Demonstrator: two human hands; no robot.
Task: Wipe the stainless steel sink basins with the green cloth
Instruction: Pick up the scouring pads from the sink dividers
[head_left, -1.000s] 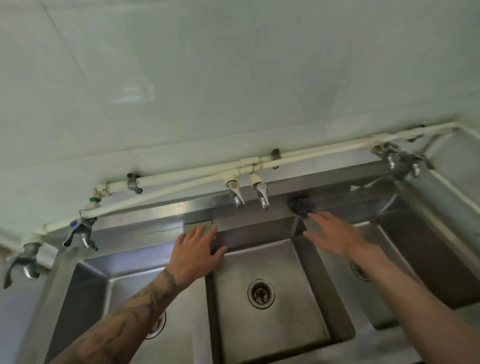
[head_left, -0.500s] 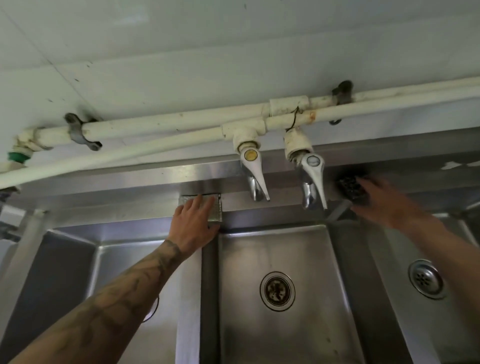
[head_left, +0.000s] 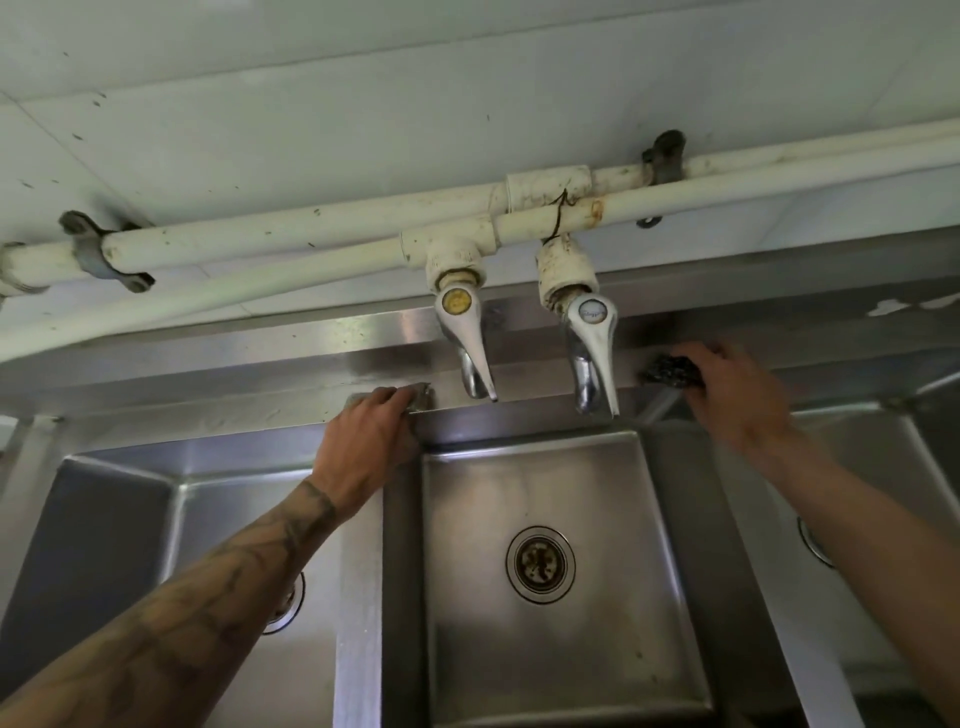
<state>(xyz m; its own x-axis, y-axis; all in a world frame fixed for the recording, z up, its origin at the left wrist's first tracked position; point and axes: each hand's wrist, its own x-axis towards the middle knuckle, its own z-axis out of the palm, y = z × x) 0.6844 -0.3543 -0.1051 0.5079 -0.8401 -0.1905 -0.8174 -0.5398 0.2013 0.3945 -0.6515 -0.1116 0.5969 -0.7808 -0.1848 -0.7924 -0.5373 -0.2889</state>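
A stainless steel sink has three basins: the left basin (head_left: 119, 525), the middle basin (head_left: 550, 488) with a round drain (head_left: 540, 564), and the right basin (head_left: 872, 462). A folded grey-green cloth (head_left: 420, 397) lies on the back ledge above the divider between the left and middle basins. My left hand (head_left: 371, 431) covers it, with the fingers curled over its front edge. A dark wiry scrubber (head_left: 667, 371) sits on the ledge to the right of the taps. My right hand (head_left: 737, 397) grips it from the right.
Two lever taps (head_left: 465, 343) (head_left: 592, 348) hang over the back of the middle basin, between my hands. White wall pipes (head_left: 291, 228) run across above the steel backsplash (head_left: 260, 358). The wall is pale tile.
The view has moved closer to the sink's back ledge. My left fingers have curled over the cloth. My right hand has closed round the dark scrubber.
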